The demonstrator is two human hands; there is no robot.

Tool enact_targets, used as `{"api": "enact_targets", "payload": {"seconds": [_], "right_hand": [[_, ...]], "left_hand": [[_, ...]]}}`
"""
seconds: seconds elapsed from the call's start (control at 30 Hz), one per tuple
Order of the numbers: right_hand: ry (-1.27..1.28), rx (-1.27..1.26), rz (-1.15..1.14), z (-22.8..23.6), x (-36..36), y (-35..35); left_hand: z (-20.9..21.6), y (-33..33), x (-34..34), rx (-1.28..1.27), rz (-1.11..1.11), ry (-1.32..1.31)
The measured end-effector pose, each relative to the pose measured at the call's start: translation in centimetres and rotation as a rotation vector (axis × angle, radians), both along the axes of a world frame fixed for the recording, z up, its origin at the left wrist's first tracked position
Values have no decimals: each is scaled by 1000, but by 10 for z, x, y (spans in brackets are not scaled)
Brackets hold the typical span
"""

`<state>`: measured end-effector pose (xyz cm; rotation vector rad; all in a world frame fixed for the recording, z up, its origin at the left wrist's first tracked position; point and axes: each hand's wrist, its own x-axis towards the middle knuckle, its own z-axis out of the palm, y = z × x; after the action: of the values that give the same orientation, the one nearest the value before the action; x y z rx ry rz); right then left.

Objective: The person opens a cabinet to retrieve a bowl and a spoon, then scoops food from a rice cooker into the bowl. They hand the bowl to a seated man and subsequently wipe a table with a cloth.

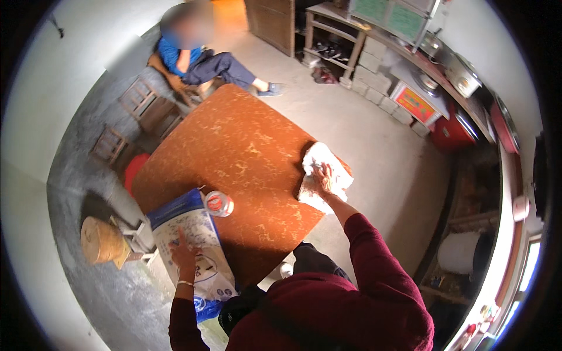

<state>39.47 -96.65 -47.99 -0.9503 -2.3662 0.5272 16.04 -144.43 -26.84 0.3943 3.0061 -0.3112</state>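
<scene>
My right hand (pixel 325 179) lies spread on a white cloth (pixel 319 155) at the right corner of the brown marbled table (pixel 234 134). Part of the cloth hangs over the table's edge. At the left, my left hand (pixel 185 255) rests with fingers apart on a large white and blue plastic bag (pixel 193 228), which lies across the table's near left edge. What the bag holds is hidden. Close to the bag's upper end stands a clear round jar (pixel 219 203) with a red and white top.
Beyond the table a person in blue (pixel 199 58) sits on a chair. Wooden chairs (pixel 153 111) and a red stool (pixel 136 169) line the left side. A round wooden tub (pixel 100 240) is at lower left. Along the right wall runs a shelf with pots (pixel 462 74).
</scene>
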Motion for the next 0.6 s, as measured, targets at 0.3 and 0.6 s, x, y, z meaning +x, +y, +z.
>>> {"api": "enact_targets", "payload": {"seconds": [0.3,0.6], "right_hand": [[-137,90,442,68,-67,-176],[-144,-270,828,109,-5,-229]], "left_hand": [[25,10,12,59,91,-93],[19,7,16,87,-6,-53]]}}
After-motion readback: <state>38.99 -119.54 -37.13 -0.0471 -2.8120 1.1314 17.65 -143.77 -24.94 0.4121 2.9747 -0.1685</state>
